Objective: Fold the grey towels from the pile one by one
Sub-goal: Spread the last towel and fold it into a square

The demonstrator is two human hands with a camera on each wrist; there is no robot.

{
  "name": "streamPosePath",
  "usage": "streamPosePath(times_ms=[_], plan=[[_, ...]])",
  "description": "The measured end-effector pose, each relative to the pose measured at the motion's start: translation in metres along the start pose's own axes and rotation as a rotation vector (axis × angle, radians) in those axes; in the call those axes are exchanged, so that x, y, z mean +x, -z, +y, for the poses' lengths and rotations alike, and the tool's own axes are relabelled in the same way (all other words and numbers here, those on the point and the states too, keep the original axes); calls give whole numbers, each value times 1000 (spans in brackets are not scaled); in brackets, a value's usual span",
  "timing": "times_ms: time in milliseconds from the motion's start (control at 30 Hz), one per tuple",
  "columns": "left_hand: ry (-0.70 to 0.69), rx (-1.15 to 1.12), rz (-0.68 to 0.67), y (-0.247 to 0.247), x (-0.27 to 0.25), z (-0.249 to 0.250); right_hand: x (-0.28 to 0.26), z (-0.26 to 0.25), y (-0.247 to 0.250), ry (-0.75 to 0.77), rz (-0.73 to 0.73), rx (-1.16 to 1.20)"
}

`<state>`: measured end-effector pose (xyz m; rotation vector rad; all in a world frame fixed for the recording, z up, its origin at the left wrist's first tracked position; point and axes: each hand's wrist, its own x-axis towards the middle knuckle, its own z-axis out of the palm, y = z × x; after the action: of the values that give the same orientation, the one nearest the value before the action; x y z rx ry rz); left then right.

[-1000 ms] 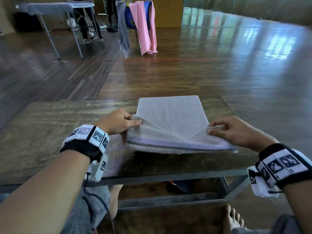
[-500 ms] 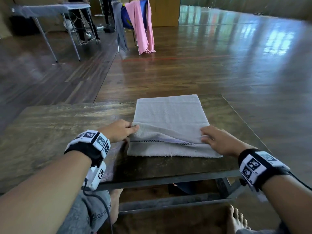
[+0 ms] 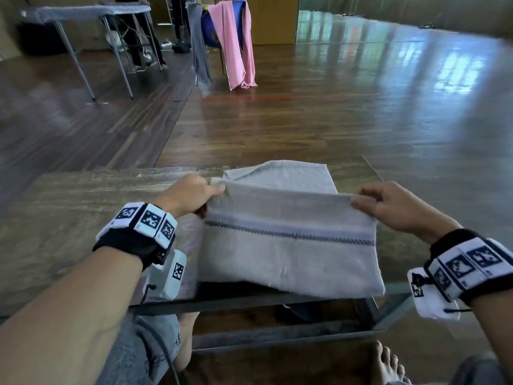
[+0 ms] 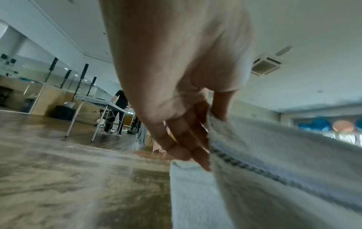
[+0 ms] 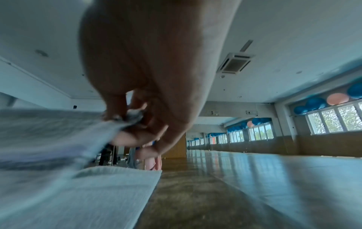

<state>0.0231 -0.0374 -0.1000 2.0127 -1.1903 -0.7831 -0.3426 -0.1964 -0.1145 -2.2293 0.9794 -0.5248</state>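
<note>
A grey towel (image 3: 288, 254) with a dark zigzag stripe lies on the low wooden table (image 3: 83, 207). Its near part is lifted and hangs toward me, while the far part (image 3: 294, 176) stays flat on the table. My left hand (image 3: 194, 194) pinches the raised edge at its left corner, and my right hand (image 3: 388, 209) pinches the same edge at its right corner. In the left wrist view the fingers (image 4: 188, 142) grip the towel (image 4: 274, 170) beside the stripe. In the right wrist view the thumb and fingers (image 5: 127, 122) clamp a bunched corner of the towel (image 5: 58, 139).
The table's metal frame (image 3: 277, 301) runs along the near edge, with my knees and bare feet below. On the wooden floor beyond stand a chair draped with pink and grey cloths (image 3: 233, 43) and a folding table (image 3: 91, 12) at the back left.
Both hands have lifted the towel's near part up off the table and carried it away from me; half a second ago it lay lower, close to the table.
</note>
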Motion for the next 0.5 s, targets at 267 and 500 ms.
streamPosePath(times_ms=[267, 500], plan=[[73, 377, -181, -20, 13, -19, 14, 3, -33, -82, -271, -339], [289, 385, -485, -9, 18, -7, 19, 4, -6, -152, -621, -288]])
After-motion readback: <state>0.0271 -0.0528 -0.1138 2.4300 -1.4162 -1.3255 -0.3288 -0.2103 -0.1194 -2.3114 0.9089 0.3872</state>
